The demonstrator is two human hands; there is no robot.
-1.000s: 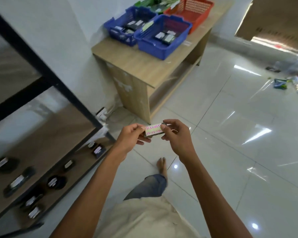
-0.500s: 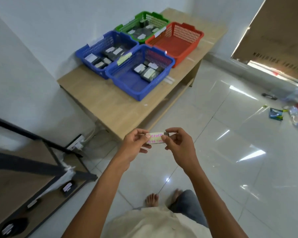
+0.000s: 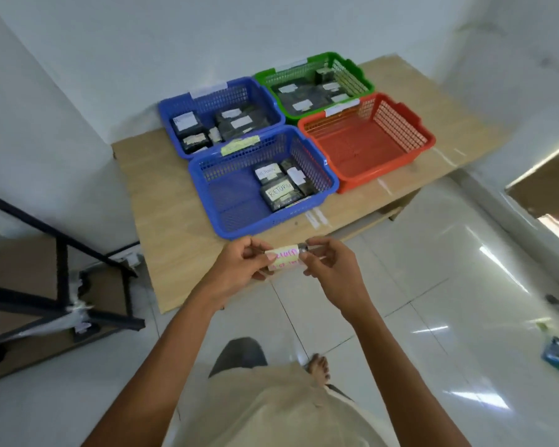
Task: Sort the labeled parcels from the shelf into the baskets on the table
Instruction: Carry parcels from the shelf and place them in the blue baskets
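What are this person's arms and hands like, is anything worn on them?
Neither the left hand nor right hand wears a glove; no sleeve, watch or band shows anywhere up to the picture's edge. A cream top shows below.

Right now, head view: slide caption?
Left hand and right hand pinch a labeled parcel by the table edge, near the front blue basket.

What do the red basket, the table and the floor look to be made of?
The red basket looks like moulded plastic: uniform bright colour, lattice walls, slight sheen. The table seems matte wood-grain board, perhaps laminate; solid wood can't be excluded. The floor looks like glossy glazed tile: mirror-like glare, thin joint lines.
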